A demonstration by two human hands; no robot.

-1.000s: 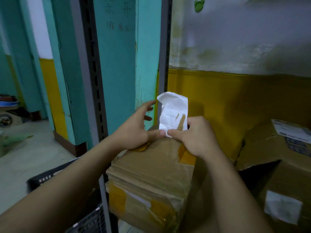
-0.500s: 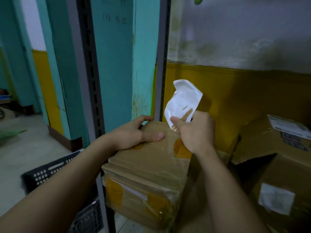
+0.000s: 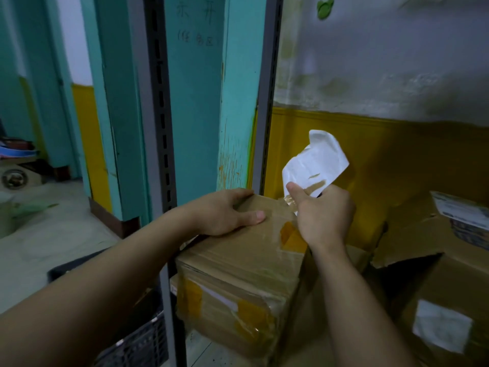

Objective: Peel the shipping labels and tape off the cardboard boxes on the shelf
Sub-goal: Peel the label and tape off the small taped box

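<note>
A brown cardboard box (image 3: 238, 263) with yellow and clear tape patches stands at the left end of the shelf. My left hand (image 3: 225, 213) rests on its top far-left corner, fingers curled over the edge, thumb flat on the lid. My right hand (image 3: 324, 218) pinches a crumpled white shipping label (image 3: 315, 162) between thumb and fingers and holds it up above the box's far right edge. A strip of clear tape (image 3: 289, 201) still joins the label to the lid.
The shelf's grey and black upright posts (image 3: 164, 128) stand just left of the box. Two more cardboard boxes (image 3: 449, 282) with white labels sit to the right. A black plastic crate (image 3: 137, 340) lies below left. A yellow and white wall is close behind.
My right hand has pulled the label up and to the right, away from the lid. My left hand let go of the label and dropped onto the box top.
</note>
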